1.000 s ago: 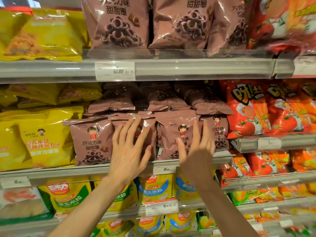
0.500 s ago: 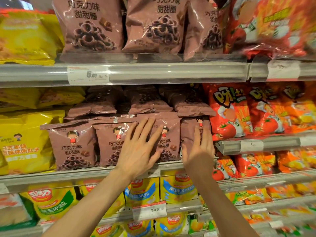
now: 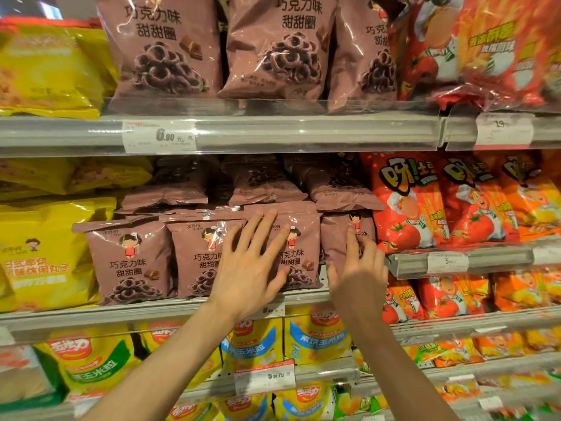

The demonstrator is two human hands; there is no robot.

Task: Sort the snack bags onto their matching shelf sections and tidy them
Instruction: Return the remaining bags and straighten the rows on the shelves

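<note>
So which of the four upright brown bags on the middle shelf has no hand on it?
The leftmost brown bag, beside the yellow bags. The left hand spans the two middle ones; the right hand touches the rightmost.

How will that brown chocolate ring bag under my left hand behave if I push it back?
The brown bag looks puffed and glossy, so it is probably light and may slide under the left hand. It stands upright against neighbouring bags, so it would likely lean or tip rather than stay rigid. Its film dents easily, judging by the creases.

chocolate ring bags [image 3: 130, 262] stand between ball-snack bags [image 3: 39, 256] and tomato-stick bags [image 3: 406, 208].
</note>
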